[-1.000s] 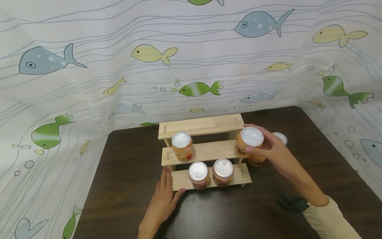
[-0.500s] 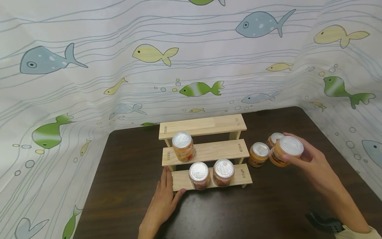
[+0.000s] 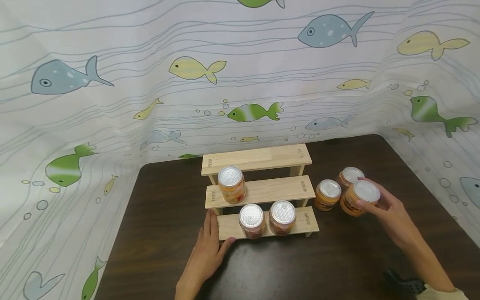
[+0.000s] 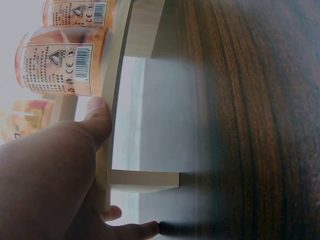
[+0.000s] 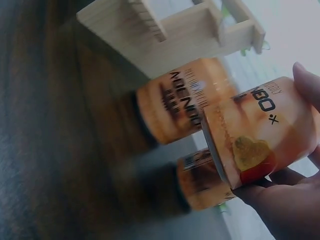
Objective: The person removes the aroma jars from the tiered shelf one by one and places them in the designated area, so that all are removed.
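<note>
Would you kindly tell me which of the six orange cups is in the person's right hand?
The rightmost cup, beside the wooden rack: the right hand grips it, tilted, while two others stand on the table and three on the steps.

Right hand has carried its orange cup off the rack's middle step toward 3 o'clock, lowering it beside two cups on the table.

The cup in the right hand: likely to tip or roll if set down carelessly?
The cup looks squat with a flat foil lid, so probably stable upright. Its round wall suggests rolling if laid sideways. The right hand holds it tilted.
</note>
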The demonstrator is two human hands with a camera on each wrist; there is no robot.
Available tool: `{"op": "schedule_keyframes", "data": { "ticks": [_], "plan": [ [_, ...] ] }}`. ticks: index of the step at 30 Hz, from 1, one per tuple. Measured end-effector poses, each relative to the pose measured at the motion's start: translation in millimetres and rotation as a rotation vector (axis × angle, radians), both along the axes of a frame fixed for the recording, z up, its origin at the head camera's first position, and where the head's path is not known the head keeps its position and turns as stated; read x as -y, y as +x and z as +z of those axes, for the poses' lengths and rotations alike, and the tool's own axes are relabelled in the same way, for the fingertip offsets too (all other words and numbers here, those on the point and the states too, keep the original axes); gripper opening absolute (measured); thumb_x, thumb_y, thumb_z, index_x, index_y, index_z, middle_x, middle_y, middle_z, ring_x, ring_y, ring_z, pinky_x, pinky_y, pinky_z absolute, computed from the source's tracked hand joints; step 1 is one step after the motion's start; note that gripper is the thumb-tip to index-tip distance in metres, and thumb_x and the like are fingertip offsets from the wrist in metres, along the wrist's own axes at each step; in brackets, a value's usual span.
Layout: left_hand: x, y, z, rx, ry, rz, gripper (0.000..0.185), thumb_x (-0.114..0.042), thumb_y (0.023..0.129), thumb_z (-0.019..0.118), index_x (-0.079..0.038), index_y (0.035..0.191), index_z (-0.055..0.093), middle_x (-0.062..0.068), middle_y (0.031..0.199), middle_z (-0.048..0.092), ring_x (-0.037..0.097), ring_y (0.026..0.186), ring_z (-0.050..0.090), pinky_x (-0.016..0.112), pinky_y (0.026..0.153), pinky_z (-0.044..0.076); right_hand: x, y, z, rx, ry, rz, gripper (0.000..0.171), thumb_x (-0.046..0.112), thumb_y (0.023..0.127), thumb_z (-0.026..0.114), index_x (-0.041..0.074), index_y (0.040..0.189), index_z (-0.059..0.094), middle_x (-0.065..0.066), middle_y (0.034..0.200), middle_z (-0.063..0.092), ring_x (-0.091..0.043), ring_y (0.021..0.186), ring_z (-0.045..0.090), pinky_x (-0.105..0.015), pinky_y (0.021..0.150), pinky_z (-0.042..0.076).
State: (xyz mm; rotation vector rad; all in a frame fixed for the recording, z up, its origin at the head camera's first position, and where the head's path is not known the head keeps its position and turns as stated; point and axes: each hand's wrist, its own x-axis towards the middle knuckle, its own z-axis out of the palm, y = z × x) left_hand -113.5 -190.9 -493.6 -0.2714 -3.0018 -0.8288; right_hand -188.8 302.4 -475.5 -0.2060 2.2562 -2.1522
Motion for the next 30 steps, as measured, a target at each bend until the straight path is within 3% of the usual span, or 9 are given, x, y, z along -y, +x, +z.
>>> {"op": "schedule_keyframes", "data": {
  "ticks": [5, 16, 23, 25, 30],
  "plan": [
    [-0.7, 0.0, 2.2, -0.005, -0.001, 0.001, 0.096, -0.041, 0.110, 0.067, 0.015, 0.168, 0.014, 0.037, 0.176, 0.015, 0.056, 0.157, 0.036, 0.076, 0.120, 0.037, -1.7, -3.6, -10.2, 0.028, 0.071, -0.006, 0.065, -0.002, 0.106, 0.068, 0.015, 0.166, 0.048, 0.017, 0.144, 0.059, 0.006, 0.126, 0.057, -0.007, 0.095, 0.047],
    [-2.1, -1.5, 1.6, 0.009, -0.009, -0.009, 0.095, -0.041, 0.111, 0.064, 0.015, 0.169, 0.013, 0.037, 0.177, 0.013, 0.054, 0.159, 0.034, 0.075, 0.121, 0.036, -2.4, -5.9, -31.9, 0.066, 0.089, -0.043, 0.064, -0.001, 0.105, 0.071, 0.018, 0.164, 0.051, 0.023, 0.133, 0.063, 0.006, 0.117, 0.061, -0.008, 0.092, 0.048],
    [-2.5, 0.5, 1.9, -0.009, -0.007, -0.007, 0.095, -0.041, 0.111, 0.065, 0.015, 0.169, 0.014, 0.038, 0.176, 0.015, 0.055, 0.158, 0.035, 0.076, 0.120, 0.037, 0.2, -9.5, -37.9, 0.010, 0.044, -0.003, 0.065, -0.004, 0.106, 0.069, 0.013, 0.165, 0.049, 0.017, 0.151, 0.058, 0.005, 0.128, 0.057, -0.010, 0.096, 0.048],
    [-2.7, 0.9, 1.9, -0.019, -0.011, -0.006, 0.095, -0.040, 0.111, 0.065, 0.015, 0.168, 0.015, 0.038, 0.176, 0.016, 0.055, 0.158, 0.036, 0.075, 0.120, 0.037, 0.5, -10.6, -39.3, -0.014, 0.060, 0.005, 0.066, -0.005, 0.105, 0.069, 0.011, 0.166, 0.048, 0.016, 0.159, 0.054, 0.006, 0.133, 0.054, -0.010, 0.098, 0.047],
    [-2.2, 1.3, 2.3, -0.037, -0.017, -0.008, 0.096, -0.039, 0.110, 0.067, 0.016, 0.168, 0.015, 0.038, 0.175, 0.017, 0.055, 0.157, 0.038, 0.075, 0.119, 0.038, -0.1, -9.7, -37.7, -0.071, 0.170, -0.023, 0.074, -0.006, 0.103, 0.071, 0.013, 0.169, 0.044, 0.017, 0.159, 0.050, 0.007, 0.132, 0.051, -0.009, 0.097, 0.044]
  ]
}}
